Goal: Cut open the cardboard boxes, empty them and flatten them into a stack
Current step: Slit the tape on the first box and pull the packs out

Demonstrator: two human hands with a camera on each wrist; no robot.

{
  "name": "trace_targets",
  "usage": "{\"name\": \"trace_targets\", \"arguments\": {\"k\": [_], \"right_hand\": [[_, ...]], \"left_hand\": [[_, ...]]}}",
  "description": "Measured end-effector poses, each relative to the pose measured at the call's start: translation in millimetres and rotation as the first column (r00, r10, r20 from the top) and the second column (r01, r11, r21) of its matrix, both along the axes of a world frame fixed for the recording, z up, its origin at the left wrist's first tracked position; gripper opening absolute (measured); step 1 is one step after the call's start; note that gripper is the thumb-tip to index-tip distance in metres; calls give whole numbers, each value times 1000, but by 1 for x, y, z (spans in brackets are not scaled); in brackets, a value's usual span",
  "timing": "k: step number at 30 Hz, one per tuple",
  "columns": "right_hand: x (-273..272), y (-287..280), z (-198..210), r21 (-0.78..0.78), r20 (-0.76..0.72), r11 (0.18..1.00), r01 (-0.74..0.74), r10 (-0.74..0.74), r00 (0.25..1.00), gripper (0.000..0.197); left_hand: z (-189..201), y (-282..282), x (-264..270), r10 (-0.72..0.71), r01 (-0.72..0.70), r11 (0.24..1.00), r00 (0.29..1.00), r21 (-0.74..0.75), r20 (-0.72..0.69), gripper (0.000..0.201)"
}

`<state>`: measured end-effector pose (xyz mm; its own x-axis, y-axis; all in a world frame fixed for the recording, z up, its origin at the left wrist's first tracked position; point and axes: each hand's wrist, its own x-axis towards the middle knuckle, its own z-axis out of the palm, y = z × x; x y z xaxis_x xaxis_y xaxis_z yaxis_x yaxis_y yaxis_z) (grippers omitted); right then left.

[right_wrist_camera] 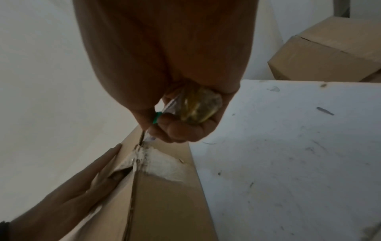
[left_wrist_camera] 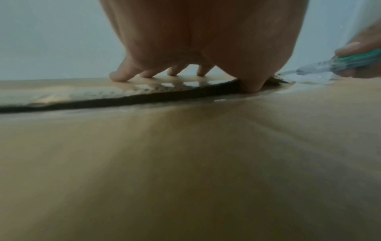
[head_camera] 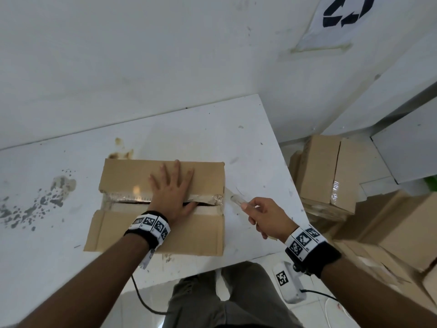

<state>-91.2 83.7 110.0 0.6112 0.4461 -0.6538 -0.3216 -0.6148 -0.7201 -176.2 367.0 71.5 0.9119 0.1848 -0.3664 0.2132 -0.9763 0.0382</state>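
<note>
A brown cardboard box (head_camera: 132, 176) lies on the white table (head_camera: 47, 256). Its taped top seam (head_camera: 127, 200) is split into a dark gap (left_wrist_camera: 103, 104). My left hand (head_camera: 173, 183) presses flat on the top with its fingers (left_wrist_camera: 119, 75) spread, and its thumb reaches the gap. Just off the box's right end, my right hand (head_camera: 253, 211) grips a clear-handled cutting tool (head_camera: 235, 198) with a green part (left_wrist_camera: 350, 57). The tool's tip (right_wrist_camera: 142, 138) touches the torn tape (right_wrist_camera: 164, 164) at the seam's right end. The box's contents are hidden.
More cardboard boxes (head_camera: 331, 171) are piled on the floor to the right of the table, one nearer me (head_camera: 402, 228). The table's right edge (head_camera: 283, 166) runs close to my right hand. A wall with a recycling sign (head_camera: 345, 13) stands behind. A white device (head_camera: 288, 282) hangs by my right wrist.
</note>
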Motion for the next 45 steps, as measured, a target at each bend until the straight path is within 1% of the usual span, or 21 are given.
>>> {"name": "trace_targets", "arguments": {"k": [6, 10, 12, 14, 17, 20, 22, 25, 27, 28, 30, 31, 33, 35, 36, 38, 40, 41, 42, 43, 45], "right_hand": [[1, 12, 0, -38, 41, 997, -73, 75, 996, 41], [22, 0, 13, -148, 20, 955, -257, 262, 965, 41], [29, -5, 16, -195, 54, 922, -336, 352, 935, 41], [26, 0, 14, -220, 121, 922, -320, 351, 928, 43], [15, 11, 11, -205, 140, 934, -291, 322, 936, 44], [23, -2, 26, -264, 208, 922, -282, 340, 917, 36], [36, -14, 39, -286, 275, 926, -245, 325, 905, 32], [54, -8, 55, -191, 347, 955, -225, 280, 895, 29], [58, 22, 56, -104, 408, 945, -309, 324, 854, 20], [59, 43, 55, -89, 443, 922, -377, 376, 814, 17], [60, 90, 48, -101, 498, 864, -494, 474, 726, 14], [62, 113, 44, -131, 525, 837, -531, 512, 679, 14], [67, 153, 39, -239, 568, 782, -575, 593, 570, 16], [69, 180, 32, -360, 548, 717, -598, 681, 486, 20], [68, 190, 29, -409, 525, 689, -599, 714, 463, 21], [64, 196, 22, -488, 494, 647, -585, 758, 426, 25], [59, 189, 17, -491, 469, 624, -607, 777, 419, 28], [55, 180, 14, -417, 425, 631, -655, 772, 473, 26], [48, 167, 11, -291, 332, 650, -703, 757, 562, 23], [37, 151, 9, -158, 208, 675, -720, 736, 644, 19], [8, 120, 5, 14, 29, 701, -713, 712, 701, 12]], "left_hand": [[5, 4, 2, 19, -21, 999, 999, -46, -34, 102], [10, 5, 2, 18, -22, 997, 998, -72, -57, 110], [12, 4, 3, 28, -31, 997, 999, -72, -45, 113], [16, 3, 8, 28, -31, 997, 999, -68, -44, 112], [21, 7, 9, 18, -22, 997, 998, -79, -52, 107], [24, 12, 4, 31, -36, 986, 999, -161, -33, 97], [28, 14, 0, 60, -70, 968, 997, -240, -46, 99], [35, 15, -16, 119, -128, 941, 992, -313, -48, 100], [38, 16, -37, 258, -243, 916, 966, -318, 6, 92], [39, 16, -50, 359, -326, 896, 932, -302, 59, 86], [45, 16, -81, 569, -533, 818, 805, -216, 167, 77], [50, 13, -96, 667, -646, 745, 717, -164, 203, 76], [52, 7, -128, 842, -832, 534, 507, -150, 183, 84], [46, -2, -153, 952, -909, 301, 303, -287, 40, 95], [43, -6, -160, 972, -900, 193, 228, -390, -46, 101], [41, -12, -161, 970, -839, 37, 160, -542, -182, 115], [43, -4, -146, 965, -821, -18, 135, -571, -225, 126], [45, 5, -136, 964, -827, -2, 147, -562, -220, 132], [44, 16, -128, 958, -846, 62, 199, -529, -206, 138], [44, 29, -119, 938, -863, 172, 291, -475, -188, 144], [41, 54, -100, 838, -831, 430, 512, -352, -186, 151]]}}
